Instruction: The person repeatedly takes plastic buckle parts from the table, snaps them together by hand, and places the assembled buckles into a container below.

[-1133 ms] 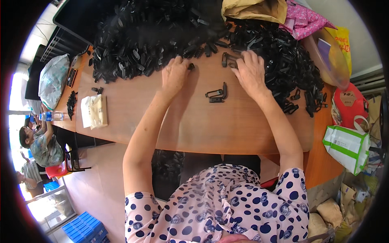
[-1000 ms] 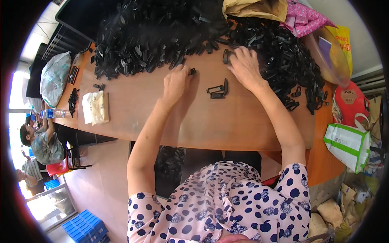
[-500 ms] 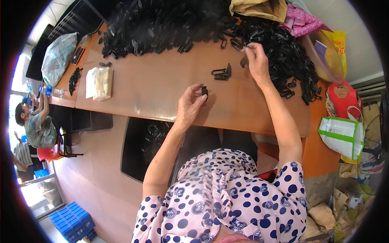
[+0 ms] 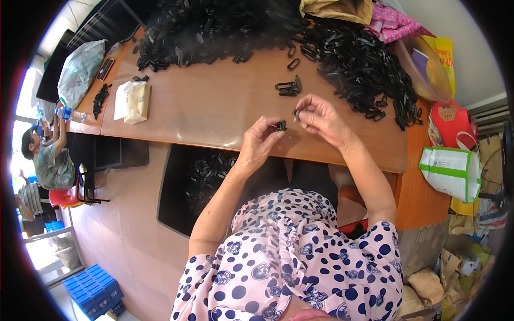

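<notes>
My left hand pinches a small black plastic part between thumb and fingertips, just above the table's near edge. Close to its right, my right hand holds another small black part at its fingertips; most of that part is hidden by the fingers. The two parts are a short gap apart. Beyond my hands, a few black frame-shaped pieces lie together on the brown table. A single open black frame lies farther off, near the heap.
A large heap of black parts covers the table's far side and spreads right. A tissue pack sits left. Below the edge stands a black bin of parts. A green-white bag is at right; another person sits far left.
My right hand has come back from beside the heap toward my left hand, bringing a small black part. My left hand has shifted slightly right and turned its part.
</notes>
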The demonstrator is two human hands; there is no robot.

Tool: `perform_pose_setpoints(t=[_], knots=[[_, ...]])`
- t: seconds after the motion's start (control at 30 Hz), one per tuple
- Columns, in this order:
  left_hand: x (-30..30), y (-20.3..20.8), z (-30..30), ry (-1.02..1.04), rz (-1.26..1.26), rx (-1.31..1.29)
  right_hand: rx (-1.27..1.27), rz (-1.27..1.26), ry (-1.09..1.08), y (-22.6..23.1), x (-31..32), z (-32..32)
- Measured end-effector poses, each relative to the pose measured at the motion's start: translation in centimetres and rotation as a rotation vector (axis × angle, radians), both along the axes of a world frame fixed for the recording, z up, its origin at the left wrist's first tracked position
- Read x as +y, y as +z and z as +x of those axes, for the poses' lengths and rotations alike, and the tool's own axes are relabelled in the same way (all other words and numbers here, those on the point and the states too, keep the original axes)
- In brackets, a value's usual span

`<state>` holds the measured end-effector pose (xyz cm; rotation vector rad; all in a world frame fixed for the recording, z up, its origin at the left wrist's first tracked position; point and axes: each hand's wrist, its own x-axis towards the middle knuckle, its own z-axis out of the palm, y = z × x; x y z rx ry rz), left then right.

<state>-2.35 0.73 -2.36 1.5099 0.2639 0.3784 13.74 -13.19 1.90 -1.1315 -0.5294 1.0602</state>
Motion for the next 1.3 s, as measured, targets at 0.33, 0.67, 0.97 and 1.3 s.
perform_pose_setpoints(t=[0.33, 0.67, 0.97, 1.3], knots=[[-0.6, 2.7, 0.2, -0.060, 0.273, 0.006, 0.114, 0.004, 0.144, -0.5, -2.0, -1.3], [-0.6, 3.2, -0.8, -0.038, 0.437, 0.043, 0.173, -0.117, 0.211, -0.3, -2.1, -1.8], [-0.4, 4.1, -1.5, -0.085, 0.796, -0.074, 0.201, -0.277, 0.308, -0.4, -2.4, -2.4], [-2.3, 2.4, -0.9, 0.001, -0.344, -0.092, 0.288, -0.055, 0.378, -0.2, -1.5, -3.8]])
